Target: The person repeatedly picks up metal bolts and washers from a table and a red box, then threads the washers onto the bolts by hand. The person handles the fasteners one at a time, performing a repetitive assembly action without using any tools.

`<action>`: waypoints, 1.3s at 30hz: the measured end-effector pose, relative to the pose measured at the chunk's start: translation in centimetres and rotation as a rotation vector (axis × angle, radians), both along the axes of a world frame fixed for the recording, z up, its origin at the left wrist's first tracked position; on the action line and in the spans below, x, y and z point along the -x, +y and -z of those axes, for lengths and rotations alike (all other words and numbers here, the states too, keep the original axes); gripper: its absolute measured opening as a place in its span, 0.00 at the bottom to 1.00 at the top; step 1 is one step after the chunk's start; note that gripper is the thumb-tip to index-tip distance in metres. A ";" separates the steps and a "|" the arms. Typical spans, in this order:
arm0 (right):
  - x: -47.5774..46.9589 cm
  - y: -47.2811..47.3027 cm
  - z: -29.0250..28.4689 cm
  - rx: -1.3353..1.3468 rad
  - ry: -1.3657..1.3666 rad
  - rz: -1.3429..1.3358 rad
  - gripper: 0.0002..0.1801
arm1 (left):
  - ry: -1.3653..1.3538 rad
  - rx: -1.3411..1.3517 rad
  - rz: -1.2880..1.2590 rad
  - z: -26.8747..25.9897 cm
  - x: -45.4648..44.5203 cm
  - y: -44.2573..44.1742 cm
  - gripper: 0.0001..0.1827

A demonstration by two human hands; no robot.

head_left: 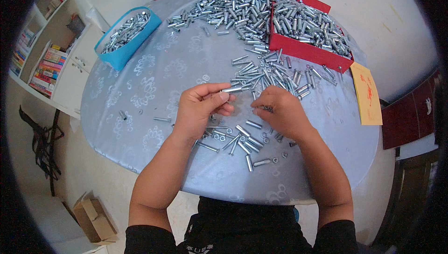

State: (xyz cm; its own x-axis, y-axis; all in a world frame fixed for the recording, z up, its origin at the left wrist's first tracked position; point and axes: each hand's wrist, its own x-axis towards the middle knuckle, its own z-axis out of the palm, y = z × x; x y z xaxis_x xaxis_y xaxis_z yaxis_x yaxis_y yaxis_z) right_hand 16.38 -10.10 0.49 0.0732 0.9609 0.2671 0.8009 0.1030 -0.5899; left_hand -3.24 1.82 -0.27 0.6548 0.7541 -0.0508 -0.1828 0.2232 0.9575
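Note:
My left hand [204, 108] pinches a shiny metal expansion anchor [232, 90] between thumb and fingers, its end pointing right. To the right, my right hand [280, 112] is bent over the table with thumb and forefinger curled close together. Bits of metal show by its fingertips, but whether they are held is unclear. Just beyond both hands lies a spread of loose bolts [250, 73]. Nearer to me, metal sleeves [249, 163], hex nuts [223, 138] and bolts [209, 147] are scattered on the patterned tablecloth [147, 149].
A red box [308, 51] heaped with anchors stands at the back right, beside a large pile of anchors [224, 9]. At the left is a blue container [134, 45] holding more. A yellow paper [367, 94] with red print hangs over the right table edge.

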 end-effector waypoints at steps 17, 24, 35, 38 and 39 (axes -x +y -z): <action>0.9 0.1 1.1 0.155 -0.250 0.025 0.06 | 0.016 -0.013 0.039 0.0 0.0 -0.1 0.13; 0.4 -0.5 0.6 0.117 -0.157 -0.024 0.05 | -0.002 0.001 0.032 -0.1 0.1 -0.2 0.13; 1.0 0.4 -0.2 0.095 0.911 0.114 0.04 | 0.028 -0.003 0.082 -0.2 0.1 -0.2 0.13; 1.4 0.5 -0.5 0.062 0.946 0.106 0.05 | 0.037 0.003 0.094 -0.2 0.3 -0.3 0.14; 1.2 0.6 -0.2 0.062 0.966 0.104 0.05 | 0.037 0.007 0.098 -0.2 0.3 -0.3 0.14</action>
